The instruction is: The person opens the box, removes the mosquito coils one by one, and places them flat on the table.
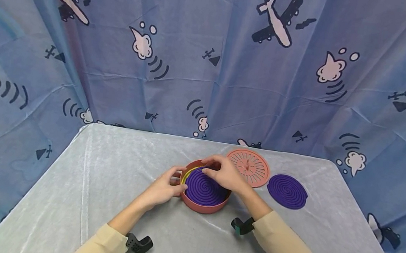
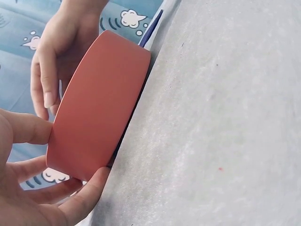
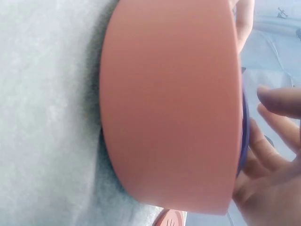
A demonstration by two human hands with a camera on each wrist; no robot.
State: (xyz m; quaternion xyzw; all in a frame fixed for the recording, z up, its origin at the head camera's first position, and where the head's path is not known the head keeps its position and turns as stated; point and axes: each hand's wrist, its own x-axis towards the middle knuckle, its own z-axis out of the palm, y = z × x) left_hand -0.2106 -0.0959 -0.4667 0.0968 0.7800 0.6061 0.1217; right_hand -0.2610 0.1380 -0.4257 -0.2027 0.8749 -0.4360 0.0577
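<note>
A round reddish-orange mosquito coil box point(image 1: 203, 208) sits uncovered on the table. Inside it lies a purple mosquito coil point(image 1: 205, 186), with a yellow curved edge point(image 1: 187, 175) showing at the left. My left hand point(image 1: 161, 186) grips the box's left side; in the left wrist view its thumb and fingers point(image 2: 87, 195) hold the wall. Over the far right of the box is my right hand point(image 1: 224, 173), its fingers loosely bent and its thumb above the coil. In the right wrist view, the coil's edge point(image 3: 245, 136) rises past the rim beside that hand; contact is unclear.
Behind the box to the right lies a slotted orange lid point(image 1: 253, 180) with a small piece at its centre. Another purple mosquito coil point(image 1: 287, 191) rests farther right. A patterned blue curtain point(image 1: 176, 97) rises at the back edge of the grey-white table point(image 1: 117, 166).
</note>
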